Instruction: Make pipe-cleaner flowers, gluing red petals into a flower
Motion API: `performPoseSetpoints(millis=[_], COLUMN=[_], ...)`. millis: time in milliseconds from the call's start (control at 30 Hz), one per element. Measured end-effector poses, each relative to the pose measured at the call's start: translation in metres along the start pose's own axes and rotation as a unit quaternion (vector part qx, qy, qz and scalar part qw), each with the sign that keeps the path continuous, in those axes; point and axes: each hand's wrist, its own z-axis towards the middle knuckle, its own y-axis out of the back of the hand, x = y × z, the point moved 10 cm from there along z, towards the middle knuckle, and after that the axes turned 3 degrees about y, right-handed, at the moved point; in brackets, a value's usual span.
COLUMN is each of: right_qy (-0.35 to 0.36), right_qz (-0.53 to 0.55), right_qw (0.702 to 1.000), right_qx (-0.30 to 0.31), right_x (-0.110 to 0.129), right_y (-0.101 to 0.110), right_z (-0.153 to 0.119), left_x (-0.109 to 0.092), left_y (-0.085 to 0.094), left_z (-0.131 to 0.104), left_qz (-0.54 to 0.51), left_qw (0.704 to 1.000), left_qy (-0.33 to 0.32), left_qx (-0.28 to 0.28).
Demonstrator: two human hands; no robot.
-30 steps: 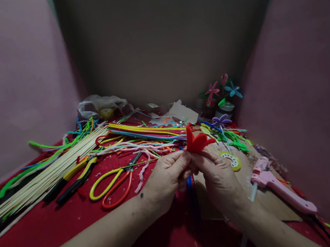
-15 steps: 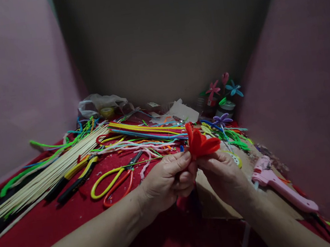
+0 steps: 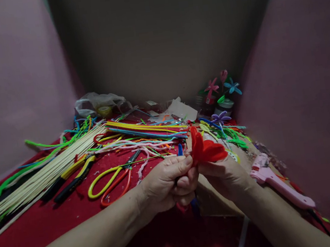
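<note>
A red pipe-cleaner flower [image 3: 206, 149] with looped petals is held up in front of me, its base between both hands. My left hand [image 3: 176, 177] is closed, thumb and forefinger pinching at the base of the flower. My right hand [image 3: 222, 176] is closed against the flower's underside from the right, its fingertips partly hidden by the petals. Just behind the left fingers a bit of blue pipe cleaner [image 3: 180, 150] shows. Scissors [image 3: 112, 181] with one yellow and one red handle lie left of my left hand.
Black-and-yellow pliers [image 3: 75, 178] and a bundle of thin wooden sticks [image 3: 52, 166] lie at left. Coloured pipe cleaners [image 3: 141, 129] spread across the back. A pink glue gun [image 3: 282, 185] rests on cardboard [image 3: 216, 201] at right. Finished flowers [image 3: 232, 86] stand at the back right.
The red flower has tilted to the right and shifted slightly down and right between the hands. More of the blue pipe cleaner shows behind the left fingers. The view has shifted a little.
</note>
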Motion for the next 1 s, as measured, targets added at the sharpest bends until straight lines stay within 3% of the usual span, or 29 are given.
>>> performPoseSetpoints(millis=[267, 400, 467, 533, 633, 733, 800, 833, 900, 1000], right_qy=[0.049, 0.061, 0.064, 0.069, 0.071, 0.069, 0.07, 0.07, 0.075, 0.089], right_qz=[0.054, 0.045, 0.048, 0.053, 0.052, 0.044, 0.045, 0.046, 0.044, 0.021], right_qw=[0.992, 0.989, 0.987, 0.985, 0.983, 0.981, 0.978, 0.976, 0.972, 0.971], right_qx=[-0.105, -0.123, -0.138, -0.152, -0.163, -0.178, -0.191, -0.2, -0.218, -0.222], right_x=[0.0, 0.001, 0.001, 0.0, -0.003, -0.006, -0.006, -0.006, -0.005, 0.0], right_y=[0.013, 0.015, 0.017, 0.019, 0.019, 0.018, 0.018, 0.018, 0.02, 0.02], right_z=[-0.002, -0.003, -0.004, -0.005, -0.006, -0.007, -0.007, -0.008, -0.009, -0.012], left_x=[-0.006, -0.028, -0.042, -0.05, -0.052, -0.05, -0.046, -0.043, -0.041, -0.045], left_y=[0.007, 0.014, 0.013, 0.007, -0.003, -0.017, -0.024, -0.025, -0.023, -0.021], left_z=[0.001, -0.004, -0.009, -0.014, -0.02, -0.028, -0.03, -0.03, -0.027, -0.028], left_qz=[0.111, 0.274, 0.38, 0.491, 0.648, 0.758, 0.803, 0.818, 0.835, 0.825], left_qw=[0.992, 0.948, 0.898, 0.828, 0.69, 0.528, 0.445, 0.42, 0.399, 0.415], left_qy=[0.004, -0.045, -0.097, -0.149, -0.214, -0.289, -0.315, -0.316, -0.307, -0.317], left_qx=[-0.06, -0.155, -0.2, -0.225, -0.242, -0.252, -0.24, -0.231, -0.22, -0.214])
